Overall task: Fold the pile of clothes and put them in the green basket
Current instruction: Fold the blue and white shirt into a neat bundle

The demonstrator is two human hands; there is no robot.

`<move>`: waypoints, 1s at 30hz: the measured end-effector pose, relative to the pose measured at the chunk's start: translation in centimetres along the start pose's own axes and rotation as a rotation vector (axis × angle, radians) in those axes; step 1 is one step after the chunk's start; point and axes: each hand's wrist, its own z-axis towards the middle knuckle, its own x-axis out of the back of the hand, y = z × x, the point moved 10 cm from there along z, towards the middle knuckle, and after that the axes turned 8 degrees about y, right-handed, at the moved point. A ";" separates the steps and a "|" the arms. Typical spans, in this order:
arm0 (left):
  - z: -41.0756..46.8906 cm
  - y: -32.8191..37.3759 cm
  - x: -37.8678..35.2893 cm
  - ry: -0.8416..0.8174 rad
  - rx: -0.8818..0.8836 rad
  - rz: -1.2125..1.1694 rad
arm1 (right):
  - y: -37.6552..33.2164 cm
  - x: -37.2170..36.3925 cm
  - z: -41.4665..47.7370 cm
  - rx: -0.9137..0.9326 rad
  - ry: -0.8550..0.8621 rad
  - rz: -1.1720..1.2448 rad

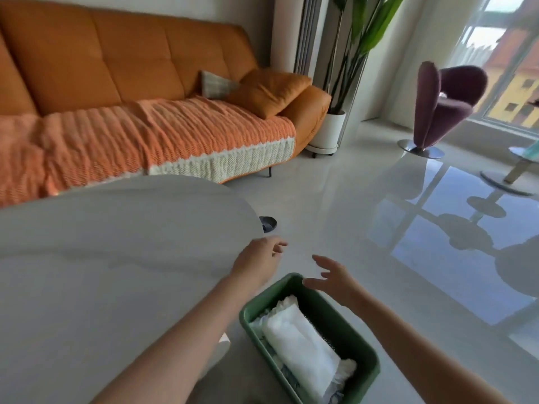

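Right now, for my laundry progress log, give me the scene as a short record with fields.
left hand: open, holds nothing, near the table's rounded edge
right hand: open, fingers spread, holds nothing, above the basket's far end
green basket: beside the table, holds folded clothes
white garment: folded, on top in the basket
table: pale top, left of the basket
background: orange sofa, potted plant, purple chair
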 end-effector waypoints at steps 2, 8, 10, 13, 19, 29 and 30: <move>-1.4 -1.7 5.9 0.114 0.035 0.006 | -4.7 -0.7 -0.9 0.062 -0.026 0.044; -10.3 -11.6 21.7 0.354 0.215 0.116 | -16.9 -8.9 -4.4 0.219 -0.207 0.087; -14.8 -15.3 26.1 0.422 0.295 0.153 | -20.4 -12.4 -6.4 0.268 -0.273 0.077; -21.9 -20.4 31.9 0.528 0.407 0.194 | -25.0 -17.8 -9.7 0.340 -0.389 0.055; -34.2 -28.1 39.3 0.691 0.550 0.337 | -31.4 -27.8 -16.0 0.450 -0.564 -0.028; -44.2 -34.2 42.2 0.806 0.745 0.663 | -33.7 -39.0 -22.7 0.635 -0.713 -0.238; -44.3 -34.4 42.0 0.796 0.743 0.669 | -33.2 -39.8 -22.9 0.689 -0.697 -0.333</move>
